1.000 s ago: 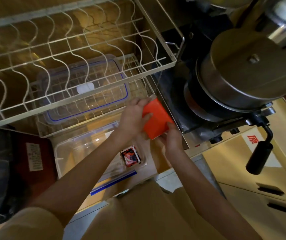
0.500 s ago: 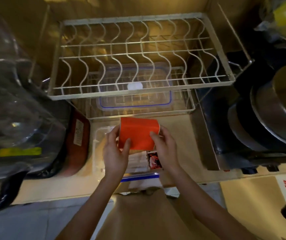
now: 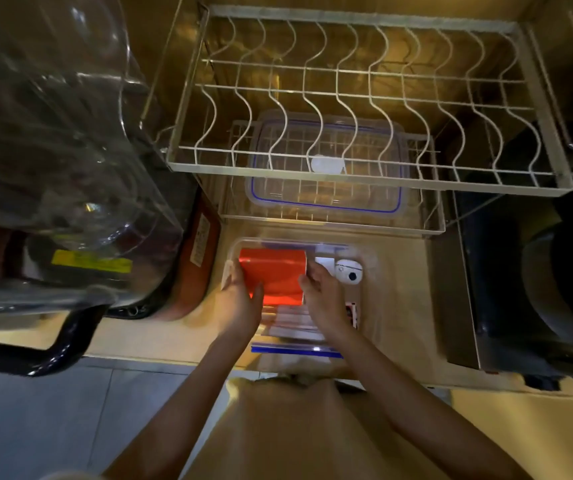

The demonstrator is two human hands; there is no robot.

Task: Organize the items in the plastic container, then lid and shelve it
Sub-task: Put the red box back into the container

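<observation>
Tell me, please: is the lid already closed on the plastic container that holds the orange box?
No, the plastic container is open on top, both hands hold the orange box inside it, and the lid lies apart on the wire rack behind.

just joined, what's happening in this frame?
A person is packing a clear plastic container on the counter. Both hands, left hand and right hand, hold an orange box at its sides, down in the container's left part. A small white device lies in the container beside it. The blue-rimmed lid sits on the lower wire rack behind, not yet on.
</observation>
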